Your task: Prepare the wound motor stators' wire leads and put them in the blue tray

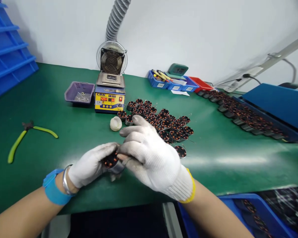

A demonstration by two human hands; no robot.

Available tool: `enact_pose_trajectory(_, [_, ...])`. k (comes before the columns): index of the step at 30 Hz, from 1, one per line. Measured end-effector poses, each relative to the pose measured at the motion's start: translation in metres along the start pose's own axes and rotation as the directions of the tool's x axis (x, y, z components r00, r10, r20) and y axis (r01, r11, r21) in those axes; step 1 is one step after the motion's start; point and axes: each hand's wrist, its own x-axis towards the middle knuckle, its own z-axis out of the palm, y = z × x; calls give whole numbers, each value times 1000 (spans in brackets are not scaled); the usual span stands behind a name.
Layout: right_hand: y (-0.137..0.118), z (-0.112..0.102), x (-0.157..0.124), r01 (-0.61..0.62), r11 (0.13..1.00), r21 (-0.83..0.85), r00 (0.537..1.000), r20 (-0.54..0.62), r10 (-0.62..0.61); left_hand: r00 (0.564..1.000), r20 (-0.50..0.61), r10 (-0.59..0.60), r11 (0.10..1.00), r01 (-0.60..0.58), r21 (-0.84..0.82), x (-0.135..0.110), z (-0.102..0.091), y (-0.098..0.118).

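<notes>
In my gloved left hand (pixel 90 165) is a motor stator (pixel 116 166), a short metal cylinder with copper windings on its black face. It is tilted just above the green bench, my fingers closed round its left side. My right hand (pixel 149 155), gloved too, has thumb and fingertips pinched together at the stator's upper right edge; whatever they grip is too small or hidden to make out. Beyond the right hand, several similar stators (pixel 174 136) stand grouped with thin wires sticking up. A small white round pot (pixel 116 123) sits ahead of the held stator.
A yellow-and-blue solder pot (pixel 110 102) stands behind, under a fan on a grey duct (pixel 116 18). Left of it is a purple tray (pixel 72 93). Green-handled cutters (pixel 20 142) lie open at left. Stacked stators (pixel 245 115) line the right, near a blue bin (pixel 270 205).
</notes>
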Motion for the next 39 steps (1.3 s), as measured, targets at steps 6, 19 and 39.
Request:
enact_pose_trajectory(6, [-1,-5,8,31,999,12,999,-38,-30,984,143,-110,803,173,-570,10,-11,2])
enact_pose_trajectory(19, [34,9,-30,-149,909,389,940,-229,252,958,268,-99,926,188,-328,5,-8,-6])
enact_pose_trajectory(39, [45,53,-39,-229,970,-77,965,-145,217,988,157,-9,853,-75,517,6,-17,16])
